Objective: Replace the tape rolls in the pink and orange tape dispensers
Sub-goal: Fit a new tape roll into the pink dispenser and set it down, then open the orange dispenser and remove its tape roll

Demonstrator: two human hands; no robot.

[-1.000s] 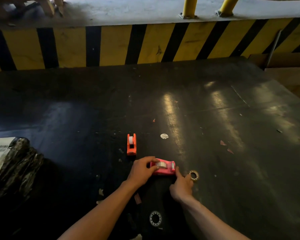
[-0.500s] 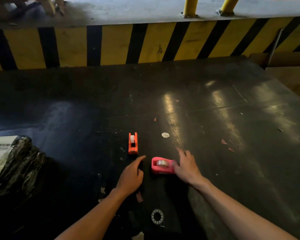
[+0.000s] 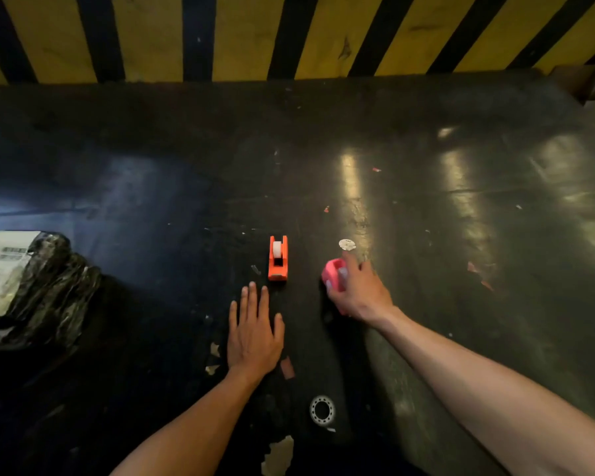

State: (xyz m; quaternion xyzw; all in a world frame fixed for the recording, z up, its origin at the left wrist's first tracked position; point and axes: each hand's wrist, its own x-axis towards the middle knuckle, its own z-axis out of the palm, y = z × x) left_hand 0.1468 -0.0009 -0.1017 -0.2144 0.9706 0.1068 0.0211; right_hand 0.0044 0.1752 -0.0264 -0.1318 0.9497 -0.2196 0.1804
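Note:
The orange tape dispenser (image 3: 278, 258) stands on the dark table with a white roll in its far end. Just to its right, my right hand (image 3: 357, 292) is closed around the pink tape dispenser (image 3: 334, 273), which is tilted up off the surface and mostly hidden by my fingers. My left hand (image 3: 254, 333) lies flat and empty on the table, fingers apart, just below the orange dispenser without touching it. A clear tape roll (image 3: 322, 410) lies near the table's front edge, between my forearms.
A black plastic parcel with a white label (image 3: 24, 286) sits at the left edge. A small white disc (image 3: 347, 244) lies beyond the pink dispenser. Paper scraps litter the dark table (image 3: 461, 235). A yellow-and-black striped barrier (image 3: 255, 36) runs along the far side.
My right hand has closed on the pink dispenser and tipped it up, moving it slightly away from me. My left hand has flattened on the table. The camera has tilted down and closer.

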